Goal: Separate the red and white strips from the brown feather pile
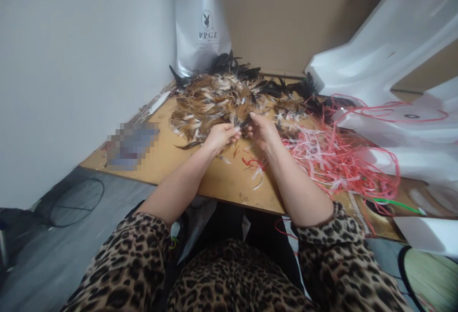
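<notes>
Where the wall meets the far edge of the counter (229,185), a silvery-white bag (201,21) stands upright, printed with a dark rabbit-head emblem and the letters "PPGZ" beneath it; whether anything is inside the bag cannot be told. At its foot spreads a broad heap of feathers (222,97), brown, tan and cream through the middle, with black ones fringing the far side and trailing off to the right.

Both hands meet at the near edge of that heap. The left hand (221,136) is curled closed, fingertips pinched on a small bunch of feathers (244,123), dark and thin where it shows between the two hands. The right hand (262,130) is closed on the same bunch from the other side, its fingers bent down over it and touching the left fingertips. Both forearms come out of leopard-print sleeves (336,245).

Just right of the right hand lies a tangle of red and pale pink strips (332,159), thin and ribbon-like, spilling over the counter and looping up onto white sheets (404,40) piled at the right. A few loose red and white strips lie on the bare wood under the wrists. One green strip (397,204) lies near the counter's right corner. A blurred-out patch sits at the left end of the counter.
</notes>
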`<state>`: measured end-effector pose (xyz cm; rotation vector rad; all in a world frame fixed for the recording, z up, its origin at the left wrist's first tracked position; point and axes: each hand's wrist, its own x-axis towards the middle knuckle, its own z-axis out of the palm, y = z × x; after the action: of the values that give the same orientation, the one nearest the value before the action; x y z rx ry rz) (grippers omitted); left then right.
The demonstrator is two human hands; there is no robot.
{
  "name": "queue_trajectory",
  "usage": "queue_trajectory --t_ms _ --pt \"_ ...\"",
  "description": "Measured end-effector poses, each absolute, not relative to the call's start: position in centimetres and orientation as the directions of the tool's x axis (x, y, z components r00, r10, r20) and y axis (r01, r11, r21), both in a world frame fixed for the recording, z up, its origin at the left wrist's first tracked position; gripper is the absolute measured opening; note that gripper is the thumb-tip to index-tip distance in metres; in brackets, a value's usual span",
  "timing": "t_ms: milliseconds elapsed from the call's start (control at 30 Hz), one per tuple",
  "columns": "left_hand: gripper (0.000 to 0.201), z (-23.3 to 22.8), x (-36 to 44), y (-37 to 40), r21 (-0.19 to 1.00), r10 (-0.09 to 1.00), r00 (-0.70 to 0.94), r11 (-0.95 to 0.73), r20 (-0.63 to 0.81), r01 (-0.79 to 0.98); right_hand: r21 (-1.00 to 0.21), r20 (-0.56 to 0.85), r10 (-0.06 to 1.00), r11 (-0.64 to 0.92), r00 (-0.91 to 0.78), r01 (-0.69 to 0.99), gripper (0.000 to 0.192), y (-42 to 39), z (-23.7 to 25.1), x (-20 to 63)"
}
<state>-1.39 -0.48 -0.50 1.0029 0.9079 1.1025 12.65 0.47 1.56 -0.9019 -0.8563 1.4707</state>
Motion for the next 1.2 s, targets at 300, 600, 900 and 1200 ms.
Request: queue_trajectory --t_ms 300,600,900,1200 --pt "0.013 -0.5 -1.4 -0.4 0.957 0.97 0.224 0.147 -0.091 -0.249 -0.867 -0.072 0.99 -0.124 -0.125 -0.482 0.029 0.3 1.8 12.9" --pt "0.013 -0.3 -1.4 -0.8 0.974 0.948 0.302 0.156 -0.101 -0.164 -0.744 -0.215 0.973 -0.219 -0.085 -0.631 0.011 0.7 2.0 13.2" --pt "0.007 -0.4 -1.8 -0.1 0.872 0.962 0.232 0.237 -0.147 -0.429 -0.692 -0.189 0.982 -0.148 -0.021 -0.706 0.016 1.4 2.2 14.3" --pt "0.005 -0.6 -2.1 -0.1 0.809 0.926 0.354 0.309 -0.136 -0.499 -0.928 0.029 0.997 0.056 0.078 -0.368 0.026 0.2 1.1 11.6"
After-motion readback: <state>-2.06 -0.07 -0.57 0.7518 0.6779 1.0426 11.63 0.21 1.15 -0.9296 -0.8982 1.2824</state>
